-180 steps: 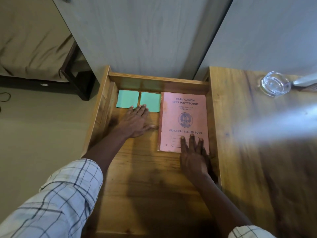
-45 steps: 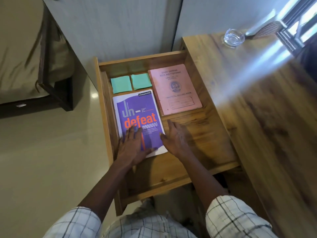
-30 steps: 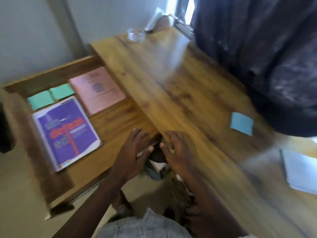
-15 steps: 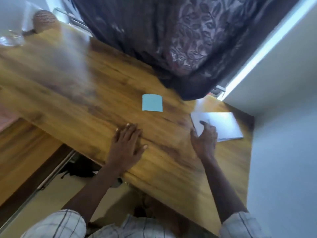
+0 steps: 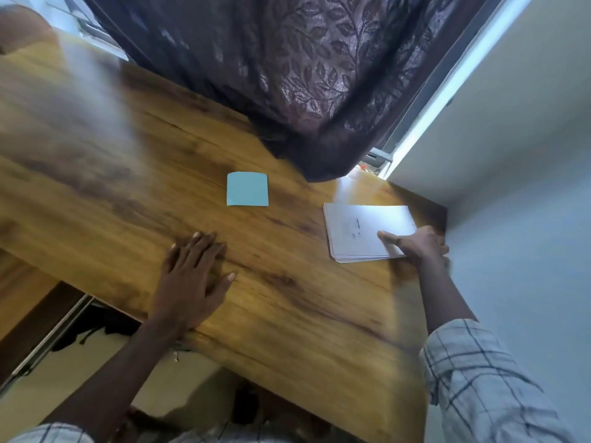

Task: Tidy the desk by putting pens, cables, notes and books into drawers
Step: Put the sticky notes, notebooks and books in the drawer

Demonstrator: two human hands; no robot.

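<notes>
A white notebook lies flat near the desk's far right corner. My right hand is at its right edge, thumb laid across the cover and fingers curled round the edge beside the wall. A light blue sticky note lies alone on the wooden desk, left of the notebook. My left hand rests flat on the desk near its front edge, fingers straight, holding nothing. It is below and left of the sticky note.
A dark patterned curtain hangs over the back of the desk, its hem just behind the note and notebook. A pale wall closes the right side. Part of the open wooden drawer and its rail show at lower left.
The view swung from the open drawer with its books and green notes to the desk's right end. My right hand slid from the notebook's left corner to its right edge and took hold.
</notes>
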